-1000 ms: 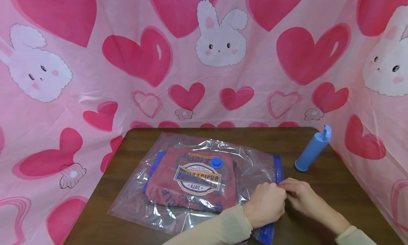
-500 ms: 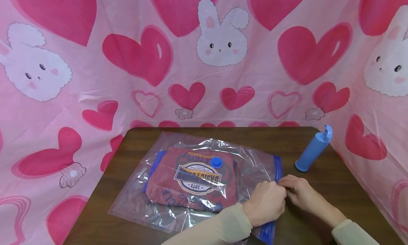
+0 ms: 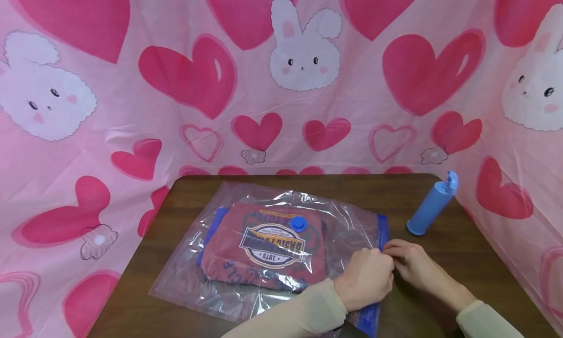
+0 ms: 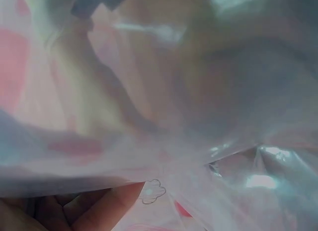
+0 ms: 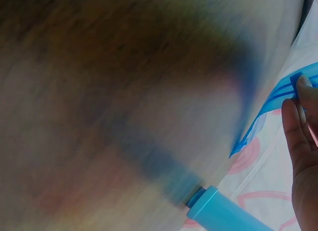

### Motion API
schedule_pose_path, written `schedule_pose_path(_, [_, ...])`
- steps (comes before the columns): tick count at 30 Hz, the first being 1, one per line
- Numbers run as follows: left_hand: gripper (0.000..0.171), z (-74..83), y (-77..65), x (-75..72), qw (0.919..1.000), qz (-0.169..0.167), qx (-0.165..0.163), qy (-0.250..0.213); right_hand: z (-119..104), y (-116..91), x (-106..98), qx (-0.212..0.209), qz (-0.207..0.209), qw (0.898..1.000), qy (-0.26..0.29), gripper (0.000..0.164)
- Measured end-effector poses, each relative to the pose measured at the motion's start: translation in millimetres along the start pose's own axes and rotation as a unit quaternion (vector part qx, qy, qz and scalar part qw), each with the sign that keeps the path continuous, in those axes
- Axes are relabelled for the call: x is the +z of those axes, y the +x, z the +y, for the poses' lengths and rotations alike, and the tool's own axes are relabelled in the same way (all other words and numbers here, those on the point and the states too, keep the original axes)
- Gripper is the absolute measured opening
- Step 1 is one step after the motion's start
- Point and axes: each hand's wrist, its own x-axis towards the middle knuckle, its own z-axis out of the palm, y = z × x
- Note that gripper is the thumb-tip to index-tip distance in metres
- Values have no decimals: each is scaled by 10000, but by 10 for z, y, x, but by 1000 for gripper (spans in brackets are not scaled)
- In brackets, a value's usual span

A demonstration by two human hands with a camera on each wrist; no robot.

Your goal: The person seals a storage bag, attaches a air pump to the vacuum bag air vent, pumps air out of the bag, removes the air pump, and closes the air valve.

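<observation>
1. Bag (image 3: 352, 230), clear plastic, creased; lying flat on the table, a blue strip (image 3: 383, 228) along its right-hand edge.
2. Garment (image 3: 268, 274), red, folded, printed with a "1973" badge; inside the bag.
3. Cap (image 3: 298, 224), round, blue; on the bag's upper face, above the garment.
4. Left hand (image 3: 366, 282), fingers curled, gripping the bag at the strip.
5. Right hand (image 3: 421, 269), just beside the left; thumb and fingers pinching the strip.
6. Cylinder (image 3: 428, 211), blue, hook-topped; standing beyond the right hand, apart from the bag.
7. Table (image 3: 132, 304), dark wood-grain.
8. Backdrop (image 3: 308, 103), pink, with hearts and rabbits.
</observation>
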Motion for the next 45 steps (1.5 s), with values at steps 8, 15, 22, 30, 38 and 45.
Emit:
schedule_pose_path(8, [20, -15, 10, -19, 10000, 47, -9, 50, 29, 27, 21, -73, 6, 10000, -62, 42])
schedule_pose_path(15, [20, -33, 18, -40, 10000, 61, 48, 1, 83, 46, 37, -132, -20, 9998, -140, 42])
schedule_pose_path(22, [21, -21, 16, -61, 9999, 91, -32, 83, 148, 45, 59, -114, -143, 9996, -235, 40])
schedule_pose_path(30, [24, -19, 16, -97, 9999, 33, 62, 79, 236, 44, 63, -16, -212, 9995, -214, 42])
schedule_pose_path(38, [28, -17, -39, -118, 9997, -90, 224, -41, 285, 23, 70, 105, -269, 9993, -229, 43])
schedule_pose_path(45, [35, 30, -76, -134, 9990, -376, -35, -250, 234, -12, 35, 740, -303, 9966, -182, 45])
